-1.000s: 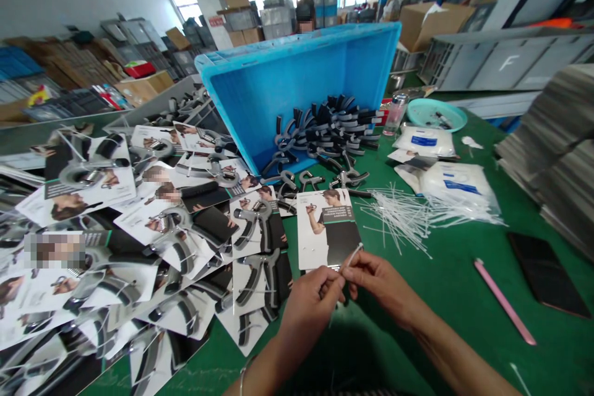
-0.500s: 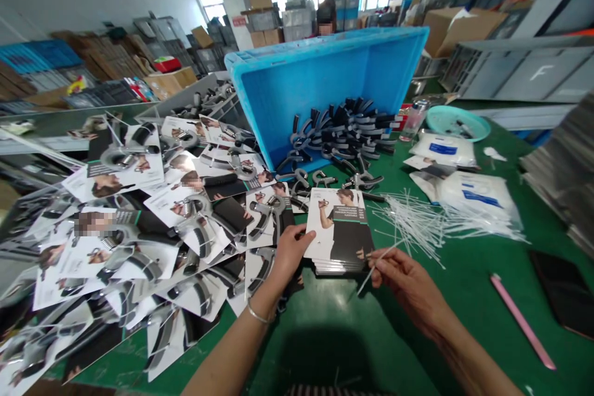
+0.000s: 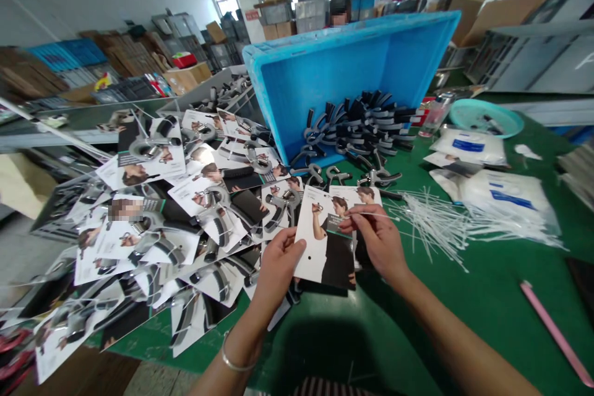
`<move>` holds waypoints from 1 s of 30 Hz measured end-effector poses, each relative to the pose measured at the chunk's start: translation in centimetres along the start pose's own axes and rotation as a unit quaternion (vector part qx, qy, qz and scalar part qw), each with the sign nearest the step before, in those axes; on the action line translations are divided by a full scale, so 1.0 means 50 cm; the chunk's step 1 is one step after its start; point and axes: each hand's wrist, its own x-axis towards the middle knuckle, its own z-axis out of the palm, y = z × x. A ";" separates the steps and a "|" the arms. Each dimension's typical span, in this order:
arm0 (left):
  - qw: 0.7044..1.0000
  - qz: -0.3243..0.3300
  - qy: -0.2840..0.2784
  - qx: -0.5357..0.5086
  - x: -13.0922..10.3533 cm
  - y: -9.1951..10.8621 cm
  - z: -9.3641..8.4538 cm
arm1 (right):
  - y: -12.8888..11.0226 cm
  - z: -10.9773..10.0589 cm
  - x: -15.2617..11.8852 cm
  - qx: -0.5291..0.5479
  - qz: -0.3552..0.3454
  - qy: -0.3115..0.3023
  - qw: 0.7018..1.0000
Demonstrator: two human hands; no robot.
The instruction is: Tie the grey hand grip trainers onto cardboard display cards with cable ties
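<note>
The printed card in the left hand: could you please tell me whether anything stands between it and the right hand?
Nothing visible does: the right hand overlaps the upper right edge of the printed card in view, its fingers holding a white cable tie. Whether they touch the card, I cannot tell.

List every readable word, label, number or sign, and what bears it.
No text reads surely.
Gray crate: one white letter, perhaps "F", cut off by the picture edge.
Held card and cards at left: print too small, blurred.
Plastic bags: blue labels, unreadable.
Pillar sign: red, too blurred.
</note>
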 end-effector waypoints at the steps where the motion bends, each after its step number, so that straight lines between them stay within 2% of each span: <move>1: 1.000 -0.009 0.003 -0.007 -0.003 -0.002 -0.008 | 0.009 0.013 -0.005 -0.018 -0.002 -0.011 1.000; 4: 0.999 -0.032 0.005 -0.024 -0.004 -0.018 -0.024 | 0.033 0.032 -0.017 -0.058 -0.009 -0.029 0.998; 7: 0.999 -0.030 0.005 -0.028 0.003 -0.035 -0.029 | 0.047 0.031 -0.019 -0.065 -0.003 -0.035 0.997; 15: 0.998 -0.032 -0.004 -0.048 0.016 -0.047 -0.022 | 0.042 0.010 -0.013 -0.084 0.004 -0.044 0.996; 22: 0.994 -0.070 -0.024 -0.084 -0.004 -0.075 -0.012 | 0.028 -0.016 -0.025 -0.142 -0.002 -0.131 0.981; 24: 0.994 -0.071 -0.023 -0.077 -0.010 -0.066 -0.013 | 0.019 -0.017 -0.024 -0.161 -0.006 -0.158 0.974; 26: 0.997 -0.054 -0.024 -0.054 -0.010 -0.040 -0.013 | 0.015 -0.013 -0.018 -0.189 -0.032 -0.171 0.967; 28: 0.999 -0.015 -0.033 -0.016 -0.001 -0.006 -0.012 | 0.016 -0.006 -0.010 -0.210 -0.060 -0.147 0.965; 30: 0.998 0.034 -0.046 0.023 0.016 0.016 -0.007 | 0.021 0.001 -0.002 -0.195 -0.057 -0.100 0.974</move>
